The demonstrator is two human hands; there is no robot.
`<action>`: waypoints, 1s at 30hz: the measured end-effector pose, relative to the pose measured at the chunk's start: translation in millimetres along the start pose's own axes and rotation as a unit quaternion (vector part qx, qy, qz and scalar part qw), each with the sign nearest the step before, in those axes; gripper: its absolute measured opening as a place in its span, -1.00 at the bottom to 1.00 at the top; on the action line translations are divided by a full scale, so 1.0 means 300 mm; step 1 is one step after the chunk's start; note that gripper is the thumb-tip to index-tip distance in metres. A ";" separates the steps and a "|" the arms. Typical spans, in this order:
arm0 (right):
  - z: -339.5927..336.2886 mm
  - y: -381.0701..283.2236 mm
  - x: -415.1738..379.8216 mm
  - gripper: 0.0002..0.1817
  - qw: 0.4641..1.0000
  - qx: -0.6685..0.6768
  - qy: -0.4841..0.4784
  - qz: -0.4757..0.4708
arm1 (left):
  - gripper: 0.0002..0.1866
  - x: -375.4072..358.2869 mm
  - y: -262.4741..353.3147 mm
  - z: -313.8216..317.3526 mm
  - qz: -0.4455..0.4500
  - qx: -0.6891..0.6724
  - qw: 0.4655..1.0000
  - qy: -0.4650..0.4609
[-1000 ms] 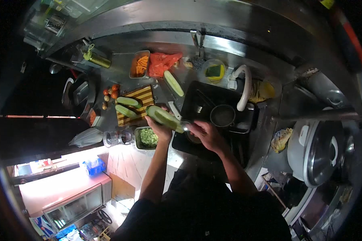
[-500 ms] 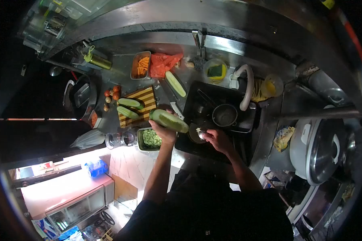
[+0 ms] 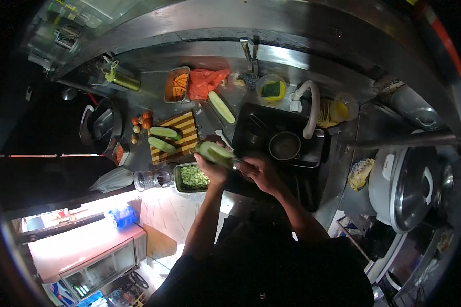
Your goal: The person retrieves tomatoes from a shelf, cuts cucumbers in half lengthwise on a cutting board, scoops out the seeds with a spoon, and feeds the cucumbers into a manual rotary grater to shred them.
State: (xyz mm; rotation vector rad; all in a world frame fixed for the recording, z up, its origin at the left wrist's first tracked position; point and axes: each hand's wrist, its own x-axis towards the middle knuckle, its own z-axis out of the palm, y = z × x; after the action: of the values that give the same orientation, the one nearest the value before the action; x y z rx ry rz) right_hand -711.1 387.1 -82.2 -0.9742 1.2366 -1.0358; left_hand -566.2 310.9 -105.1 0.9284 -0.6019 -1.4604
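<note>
1. The cucumber half [image 3: 213, 152] lies in the left hand [image 3: 213, 169], held off the counter; it sits at 12 o'clock from the middle of that hand, its pale face largely turned up.
2. Its long axis runs from 10 o'clock to 4 o'clock; the 4 o'clock end points at the right hand [image 3: 261, 173], which stands just beyond it.
3. The left hand is the nearer, being in contact; its fingers are closed around the cucumber half, though how far they wrap underneath is hidden.
4. The right hand's fingers are pinched on a small metal tool [image 3: 236, 164], perhaps a spoon; the tool reaches towards 10 o'clock, up to the near end of the cucumber half; blur leaves it unclear whether they touch.
5. From the left hand, the metal tray [image 3: 176, 180] of shredded greens [image 3: 194, 175] is close by at 8 o'clock; the striped board [image 3: 188, 123] is at 10 o'clock, bearing more cucumber pieces [image 3: 161, 144].
6. From the right hand, the pot [image 3: 285, 146] is at 1 o'clock, in the black sink [image 3: 247, 115].
</note>
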 end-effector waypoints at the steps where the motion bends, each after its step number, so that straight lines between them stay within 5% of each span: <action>1: 0.000 0.073 0.002 -0.64 1.000 0.022 0.001 -0.007 | -0.17 -0.009 -0.006 0.000 -0.007 0.014 1.000 0.008; 2: -0.012 0.123 -0.001 -0.64 0.999 0.043 0.003 -0.015 | -0.17 -0.013 -0.007 -0.005 0.003 0.022 1.000 0.006; 5: -0.106 0.183 -0.062 -0.65 0.976 -0.183 -0.012 0.121 | -0.15 0.013 -0.014 -0.049 0.019 -0.011 1.000 0.011; 9: -0.096 0.220 -0.109 -0.64 0.996 -0.056 0.043 0.060 | -0.18 0.017 0.048 0.007 -0.029 -0.024 0.998 0.057; 11: -0.067 0.132 -0.092 -0.64 0.997 -0.042 0.058 0.018 | -0.19 0.026 0.043 -0.006 -0.004 -0.001 1.000 0.003; 14: -0.022 -0.138 -0.054 -0.64 0.996 -0.084 0.034 -0.006 | -0.22 0.029 0.007 -0.026 0.005 -0.001 0.999 -0.041; 19: 0.029 -0.167 0.007 -0.65 0.980 -0.168 0.032 -0.098 | -0.24 0.005 0.003 -0.046 0.022 0.027 0.998 -0.051; 23: 0.011 0.019 0.016 -0.59 0.995 -0.080 -0.032 -0.041 | -0.20 -0.001 0.031 -0.027 0.015 0.001 1.000 0.024; 26: -0.045 0.184 -0.041 -0.50 0.948 -0.314 0.053 0.021 | -0.20 0.013 0.038 -0.045 -0.008 -0.025 0.999 0.036; 30: -0.115 0.328 -0.074 -0.48 0.976 -0.194 0.027 0.096 | -0.23 0.023 0.043 -0.050 -0.014 -0.032 0.999 0.030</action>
State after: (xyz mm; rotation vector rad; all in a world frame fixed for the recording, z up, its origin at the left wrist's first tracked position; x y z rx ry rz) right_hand -738.5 432.9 -174.5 -1.1005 1.5827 -0.6833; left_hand -546.1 305.1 -103.8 0.9300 -0.4981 -1.4634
